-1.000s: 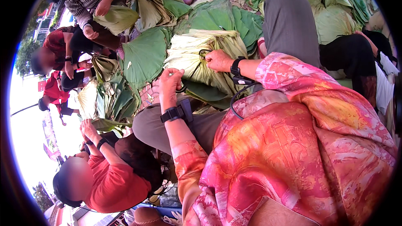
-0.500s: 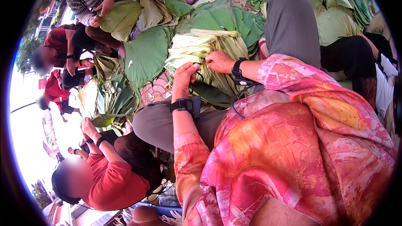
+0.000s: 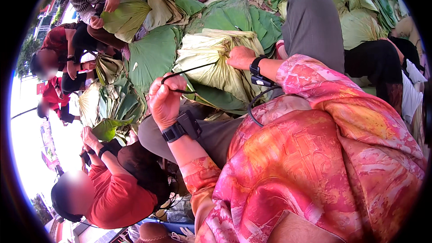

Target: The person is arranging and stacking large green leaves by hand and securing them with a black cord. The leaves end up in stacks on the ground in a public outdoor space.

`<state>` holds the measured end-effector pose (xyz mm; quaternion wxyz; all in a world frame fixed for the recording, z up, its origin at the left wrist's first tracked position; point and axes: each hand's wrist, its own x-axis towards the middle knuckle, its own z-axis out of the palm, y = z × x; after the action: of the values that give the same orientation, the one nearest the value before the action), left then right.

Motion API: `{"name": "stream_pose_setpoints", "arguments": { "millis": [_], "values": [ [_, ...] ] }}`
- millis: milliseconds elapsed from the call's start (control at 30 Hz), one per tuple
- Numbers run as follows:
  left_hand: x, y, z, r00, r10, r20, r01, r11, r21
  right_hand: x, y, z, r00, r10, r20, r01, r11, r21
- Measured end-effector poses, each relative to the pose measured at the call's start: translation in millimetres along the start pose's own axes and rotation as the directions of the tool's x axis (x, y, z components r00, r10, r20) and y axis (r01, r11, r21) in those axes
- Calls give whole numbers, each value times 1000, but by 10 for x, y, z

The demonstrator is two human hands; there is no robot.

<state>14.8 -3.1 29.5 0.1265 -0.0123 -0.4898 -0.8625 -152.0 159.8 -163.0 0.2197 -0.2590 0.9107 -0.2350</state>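
Observation:
A thick bundle of pale yellow-green dried leaves [image 3: 204,50] lies in front of my knees, its folds drawn together at one gathered point. My right hand [image 3: 241,58] is closed at that point, gripping the leaves; its fingertips are partly hidden. From there a black cord [image 3: 194,68] runs taut to the left. My left hand [image 3: 165,100] is held up, fingers wrapped round the cord, with a loop of it passing over the hand and a short tail sticking out. A darker green leaf [image 3: 218,98] shows under the bundle's near side.
Broad green leaves [image 3: 155,56] lie left of the bundle, and more stacked leaves [image 3: 234,15] behind it. A leaf pile [image 3: 360,22] stands at far right. Several people sit along the left, one in a red shirt [image 3: 123,193], handling leaves. A cable [image 3: 254,112] hangs by my right wrist.
My left hand has moved from the bundle toward the left and nearer me, drawing the black cord out straight. My right hand stays at the gathered point, shifted slightly.

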Motion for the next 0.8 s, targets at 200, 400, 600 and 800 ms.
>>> {"name": "stream_pose_setpoints", "arguments": {
  "millis": [200,400,600,800],
  "values": [
    [-10,-16,39,969,-118,-215,161,969,190,-307,-497,-235,697,-369,614,8,861,508],
    [212,-166,196,973,-187,-135,209,962,178,-347,-517,506,557,-722,410,407,668,623],
    [99,-354,-346,719,-45,-694,616,504,605,-277,-515,213,604,-433,669,-140,769,624],
    [82,-959,-735,708,-322,-629,706,295,644,-289,-536,143,738,-470,484,-179,555,812]
  ]
}}
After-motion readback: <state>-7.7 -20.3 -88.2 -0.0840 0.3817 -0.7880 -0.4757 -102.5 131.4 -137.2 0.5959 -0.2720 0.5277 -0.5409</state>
